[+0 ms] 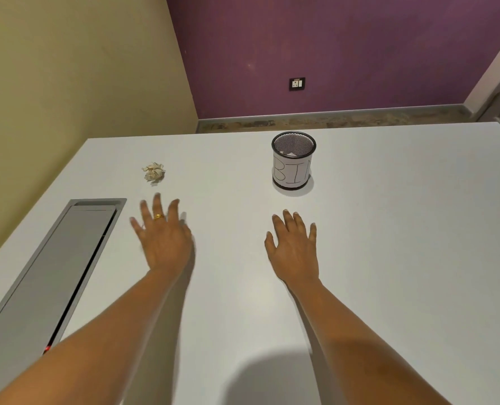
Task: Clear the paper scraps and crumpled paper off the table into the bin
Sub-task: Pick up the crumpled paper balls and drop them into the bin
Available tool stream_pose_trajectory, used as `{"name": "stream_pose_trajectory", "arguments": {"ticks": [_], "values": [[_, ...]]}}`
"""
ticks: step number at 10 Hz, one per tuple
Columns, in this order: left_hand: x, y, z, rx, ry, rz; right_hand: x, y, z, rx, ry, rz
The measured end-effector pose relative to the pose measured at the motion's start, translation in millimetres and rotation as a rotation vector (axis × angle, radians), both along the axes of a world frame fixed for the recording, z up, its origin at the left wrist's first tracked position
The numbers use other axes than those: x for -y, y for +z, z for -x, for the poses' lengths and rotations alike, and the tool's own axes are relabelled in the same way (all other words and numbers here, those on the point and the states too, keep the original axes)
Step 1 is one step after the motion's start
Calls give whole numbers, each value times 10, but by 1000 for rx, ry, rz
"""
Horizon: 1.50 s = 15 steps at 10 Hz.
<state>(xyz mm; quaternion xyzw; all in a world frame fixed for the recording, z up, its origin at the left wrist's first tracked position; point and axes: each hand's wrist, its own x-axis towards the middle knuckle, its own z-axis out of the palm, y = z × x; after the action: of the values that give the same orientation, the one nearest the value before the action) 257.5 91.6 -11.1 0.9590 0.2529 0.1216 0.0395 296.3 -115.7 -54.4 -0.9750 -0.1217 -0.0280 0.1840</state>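
The table (389,229) is presenting a smooth, matt pale surface, the bin (293,141) is showing black metal mesh wrapped in a plain paper label (292,173), the crumpled paper (154,171) is appearing creased and rough, the recessed flap (67,258) is showing a smooth grey satin finish, and the ring (159,216) is gleaming like polished yellow metal.

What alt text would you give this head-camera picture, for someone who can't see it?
A person's left hand and right hand stretch open-fingered over a white table, holding nothing. Past the left hand lies a crumpled paper ball; past the right hand stands a mesh bin labelled BIN. A grey hatch sits at the table's left.
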Motion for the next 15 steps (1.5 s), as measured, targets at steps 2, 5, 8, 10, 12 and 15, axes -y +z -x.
{"name": "stream_pose_trajectory", "arguments": {"ticks": [2,5,8,10,12,15], "values": [[-282,42,39,-183,75,128,-11,24,11,1,-10,6],[-307,9,18,-54,-96,83,-15,34,16,-1,-18,18],[172,345,-443,129,-519,302,-14,28,8,-3,-16,24],[779,786,-1057,166,-677,296,-14,10,0,2,-15,15],[1139,988,-1589,178,-739,187,-22,5,-13,21,-21,-36],[1347,850,-1964,-136,-631,106,-20,19,-15,77,-40,-23]]}}
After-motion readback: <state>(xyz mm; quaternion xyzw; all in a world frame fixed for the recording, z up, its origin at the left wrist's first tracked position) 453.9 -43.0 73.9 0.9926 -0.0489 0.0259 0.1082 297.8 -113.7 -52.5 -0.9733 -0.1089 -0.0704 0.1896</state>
